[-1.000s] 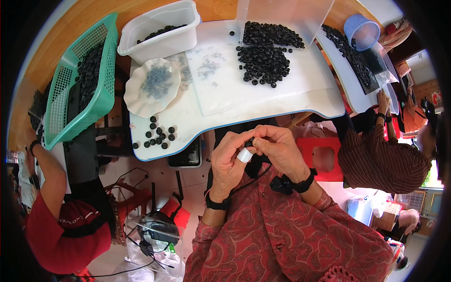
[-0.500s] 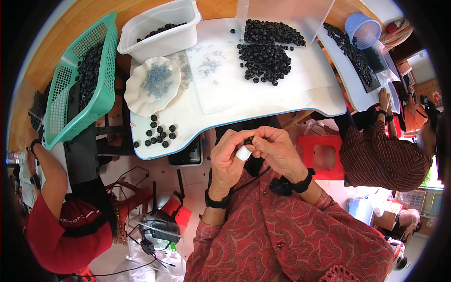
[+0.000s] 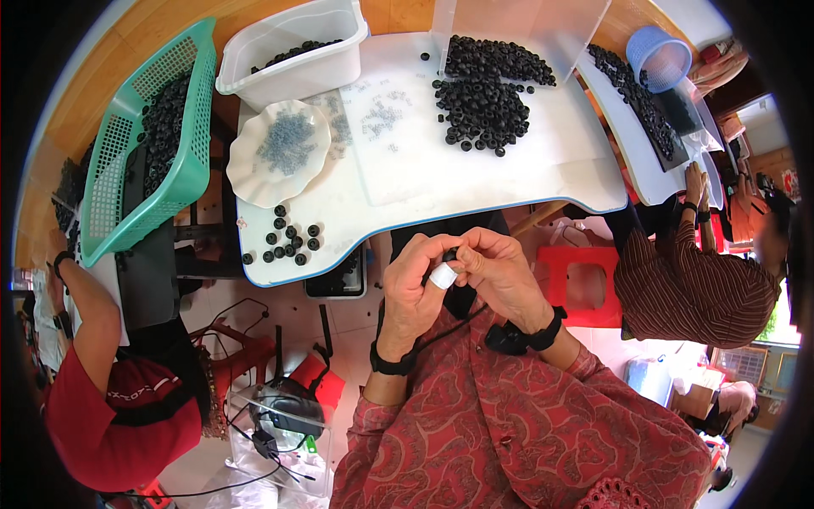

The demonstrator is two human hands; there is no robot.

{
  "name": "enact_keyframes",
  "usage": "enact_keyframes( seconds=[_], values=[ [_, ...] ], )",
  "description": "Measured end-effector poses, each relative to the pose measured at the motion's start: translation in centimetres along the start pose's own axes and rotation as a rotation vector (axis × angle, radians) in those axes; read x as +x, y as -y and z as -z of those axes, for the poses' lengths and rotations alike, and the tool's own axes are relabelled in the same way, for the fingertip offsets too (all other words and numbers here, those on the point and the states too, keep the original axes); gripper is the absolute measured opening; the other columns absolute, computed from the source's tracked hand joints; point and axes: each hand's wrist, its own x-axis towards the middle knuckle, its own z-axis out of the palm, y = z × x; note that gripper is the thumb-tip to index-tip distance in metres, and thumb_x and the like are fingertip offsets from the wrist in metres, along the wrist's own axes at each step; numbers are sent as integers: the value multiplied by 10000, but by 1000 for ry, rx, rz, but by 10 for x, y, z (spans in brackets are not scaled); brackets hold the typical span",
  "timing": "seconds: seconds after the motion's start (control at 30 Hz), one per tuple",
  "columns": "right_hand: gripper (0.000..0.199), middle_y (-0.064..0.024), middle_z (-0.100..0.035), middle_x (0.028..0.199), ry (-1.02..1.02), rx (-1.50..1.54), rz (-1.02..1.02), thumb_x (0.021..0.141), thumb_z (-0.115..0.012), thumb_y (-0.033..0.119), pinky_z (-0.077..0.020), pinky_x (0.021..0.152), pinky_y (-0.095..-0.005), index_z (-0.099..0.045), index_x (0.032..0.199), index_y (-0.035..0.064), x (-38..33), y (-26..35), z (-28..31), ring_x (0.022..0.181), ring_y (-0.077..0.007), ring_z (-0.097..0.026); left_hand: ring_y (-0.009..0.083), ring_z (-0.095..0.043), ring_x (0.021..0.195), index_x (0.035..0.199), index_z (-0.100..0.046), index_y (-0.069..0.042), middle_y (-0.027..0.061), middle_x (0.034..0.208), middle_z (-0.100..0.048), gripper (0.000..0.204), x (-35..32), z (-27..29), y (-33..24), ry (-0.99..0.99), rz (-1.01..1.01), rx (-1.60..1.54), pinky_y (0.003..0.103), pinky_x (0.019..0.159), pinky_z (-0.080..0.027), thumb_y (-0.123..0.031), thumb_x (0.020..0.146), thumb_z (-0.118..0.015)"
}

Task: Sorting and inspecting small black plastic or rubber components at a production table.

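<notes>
My left hand (image 3: 414, 278) and my right hand (image 3: 507, 273) meet in front of my chest, off the table's near edge. Pinched between their fingertips is a small round black part (image 3: 451, 254), mostly covered by the fingers. A white wrap (image 3: 443, 276) sits around a finger of my left hand. On the table beyond lies a heap of black round parts (image 3: 483, 114) with holes in them. Several similar parts (image 3: 292, 241) are scattered at the table's near left corner. A wavy-edged cream plate (image 3: 246, 176) holds many tiny clear pieces (image 3: 292, 142).
A white tub (image 3: 297, 81) and a green basket (image 3: 182, 182), both with black parts, stand at the left. Loose clear pieces (image 3: 383, 117) lie mid-table. A clear plastic bin (image 3: 517, 21) is behind the heap. People sit at left and right; a red stool (image 3: 581, 310) stands right of me.
Both hands stay together with the small black part between their fingertips. The view has shifted very slightly; nothing on the table has visibly moved.
</notes>
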Motion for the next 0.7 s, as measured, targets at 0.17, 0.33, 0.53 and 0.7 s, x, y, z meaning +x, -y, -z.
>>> enact_keyframes(
  seconds=[0.17,0.33,0.53,0.7],
  values=[
    [162,-70,-666,891,-18,21,-42,982,-645,128,-521,700,-231,-647,1048,-20,2,0,-1,751,-105,-609,78,-436,637,1075,-693,-21,-11,747,-478,196,0,0,1,-12,51,-36,239,554,-346,-67,884,-688],
    [174,-75,-675,897,-22,14,-52,992,-634,149,-518,683,-225,-649,1047,-16,5,-1,1,735,-102,-610,34,-434,602,1079,-691,-18,-32,756,-490,187,1,0,8,-9,-4,-14,206,518,-325,-77,902,-677],
    [192,-83,-687,904,-25,6,-68,989,-641,157,-513,674,-220,-651,1043,-27,8,0,6,725,-102,-610,24,-451,597,1087,-679,-15,-32,770,-526,174,-3,-6,9,-6,218,-193,199,506,-343,-75,925,-651],
    [202,-80,-691,907,-49,-96,-39,979,-655,152,-516,689,-222,-659,1052,-36,13,3,9,740,-100,-615,38,-462,596,1090,-681,-17,-22,777,-527,183,3,-5,11,3,109,-61,207,517,-355,-71,918,-655]
  ],
)
